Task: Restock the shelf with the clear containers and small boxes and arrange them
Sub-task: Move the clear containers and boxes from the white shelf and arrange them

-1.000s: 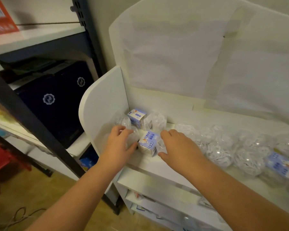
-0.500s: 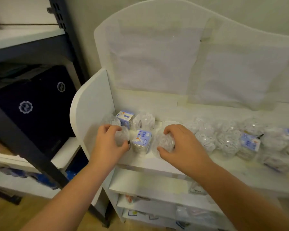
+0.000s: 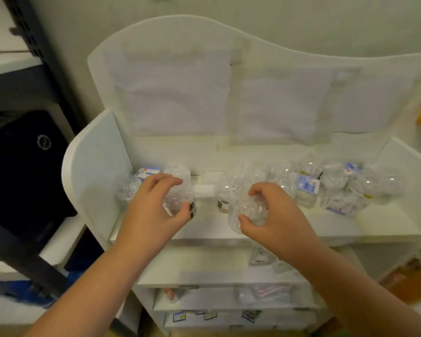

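**Head view: both hands on clear tubs**

My left hand point(image 3: 153, 210) grips a clear container point(image 3: 180, 198) at nine o'clock on the shelf point(image 3: 374, 229); my right hand point(image 3: 275, 215) pinches another point(image 3: 247, 210) at centre. Both are slick — one careless nudge could topple the crowded row point(image 3: 331, 188) at three o'clock.

Blurred print on the small boxes point(image 3: 307, 185); lower-shelf packets point(image 3: 263, 257) too smeared to identify.
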`<move>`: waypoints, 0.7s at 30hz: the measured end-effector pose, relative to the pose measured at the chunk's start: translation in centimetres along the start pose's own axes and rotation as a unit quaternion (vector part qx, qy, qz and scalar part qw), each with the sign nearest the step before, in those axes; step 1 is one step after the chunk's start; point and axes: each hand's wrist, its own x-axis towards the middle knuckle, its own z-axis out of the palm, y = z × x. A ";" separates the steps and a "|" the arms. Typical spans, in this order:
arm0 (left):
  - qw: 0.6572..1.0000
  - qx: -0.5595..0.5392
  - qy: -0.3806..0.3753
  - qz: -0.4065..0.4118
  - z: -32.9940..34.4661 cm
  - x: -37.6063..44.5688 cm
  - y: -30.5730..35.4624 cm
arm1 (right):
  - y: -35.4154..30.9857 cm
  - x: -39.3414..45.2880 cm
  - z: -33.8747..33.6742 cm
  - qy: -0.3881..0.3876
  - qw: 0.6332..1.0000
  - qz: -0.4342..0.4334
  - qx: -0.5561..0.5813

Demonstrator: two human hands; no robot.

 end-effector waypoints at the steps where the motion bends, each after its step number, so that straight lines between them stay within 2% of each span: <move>1: 1.000 -0.009 -0.004 0.004 0.3 -0.1 0.3 | 0.2 -0.2 -0.4 0.003 1.000 0.002 0.000; 8: 0.997 -0.037 -0.020 0.061 5.2 -1.3 8.1 | 4.7 -6.0 -8.1 0.060 0.997 0.042 -0.005; 21: 0.979 -0.109 -0.097 0.141 17.2 -9.3 32.5 | 17.5 -22.9 -29.2 0.136 0.981 0.122 -0.071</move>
